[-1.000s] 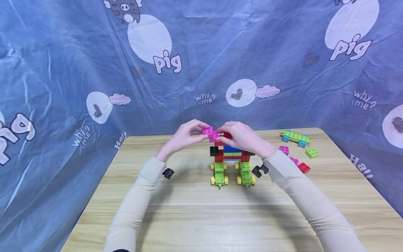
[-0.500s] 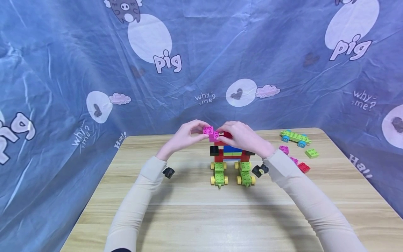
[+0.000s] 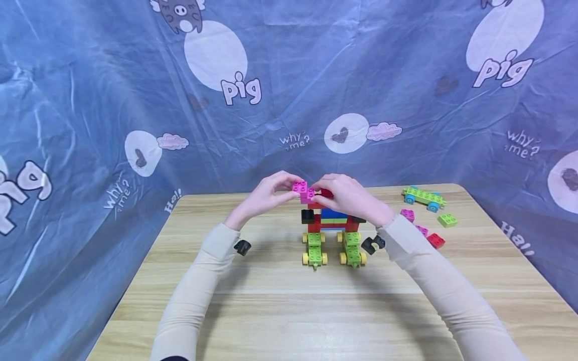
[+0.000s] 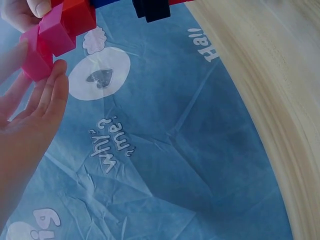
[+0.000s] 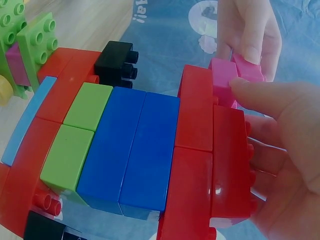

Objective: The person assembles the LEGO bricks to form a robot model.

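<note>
My left hand [image 3: 267, 196] pinches an outer pink brick [image 3: 300, 187] between thumb and fingers. That brick sits offset against an inner pink brick [image 4: 56, 31], its left part jutting out. The thumb of my right hand [image 3: 349, 195] presses the inner brick, while its other fingers reach behind the upper red bricks [image 5: 231, 165]. Both pink bricks are at the top left of a tall block build. Below the red come blue bricks [image 5: 127, 150], green bricks [image 5: 87, 107] and black bricks [image 3: 307, 216]. Two green wheeled bases [image 3: 314, 250] with yellow wheels carry it.
At the right back of the wooden table [image 3: 289, 311] is a green car base [image 3: 422, 195] with blue wheels. Near it lie a loose green brick [image 3: 447, 219], pink bricks [image 3: 407, 215] and a red brick [image 3: 435, 240]. A blue printed curtain [image 3: 289, 100] hangs behind.
</note>
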The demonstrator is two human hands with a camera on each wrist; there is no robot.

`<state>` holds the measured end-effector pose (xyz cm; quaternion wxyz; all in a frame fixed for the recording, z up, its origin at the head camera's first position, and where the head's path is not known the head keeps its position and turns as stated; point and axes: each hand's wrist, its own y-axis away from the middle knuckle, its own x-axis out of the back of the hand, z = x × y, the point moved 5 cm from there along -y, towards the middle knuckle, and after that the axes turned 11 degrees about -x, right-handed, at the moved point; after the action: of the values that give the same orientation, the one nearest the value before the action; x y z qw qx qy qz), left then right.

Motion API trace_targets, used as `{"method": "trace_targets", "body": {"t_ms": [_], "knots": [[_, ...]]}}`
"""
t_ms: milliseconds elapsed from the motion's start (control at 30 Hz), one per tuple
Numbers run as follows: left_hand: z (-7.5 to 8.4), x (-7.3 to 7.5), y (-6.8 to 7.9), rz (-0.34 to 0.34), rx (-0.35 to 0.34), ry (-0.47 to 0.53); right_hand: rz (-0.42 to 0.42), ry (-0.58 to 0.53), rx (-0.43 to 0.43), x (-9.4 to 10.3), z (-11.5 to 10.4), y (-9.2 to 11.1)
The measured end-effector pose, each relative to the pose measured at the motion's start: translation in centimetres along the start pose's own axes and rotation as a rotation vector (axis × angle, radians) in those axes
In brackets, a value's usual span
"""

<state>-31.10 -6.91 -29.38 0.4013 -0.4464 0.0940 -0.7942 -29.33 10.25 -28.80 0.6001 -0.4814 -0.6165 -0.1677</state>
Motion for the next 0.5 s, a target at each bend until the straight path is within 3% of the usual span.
{"method": "trace_targets", "body": {"t_ms": [167,500], "knots": [[-1.4,-0.3,0.0,-0.005,-0.001,-0.003,-0.009,-0.001,-0.006,-0.1,0.0,0.1],[-0.9,-0.4,0.4,0.025,0.028,0.019,-0.006,-0.006,-0.008,0.0,0.1,0.1]]}}
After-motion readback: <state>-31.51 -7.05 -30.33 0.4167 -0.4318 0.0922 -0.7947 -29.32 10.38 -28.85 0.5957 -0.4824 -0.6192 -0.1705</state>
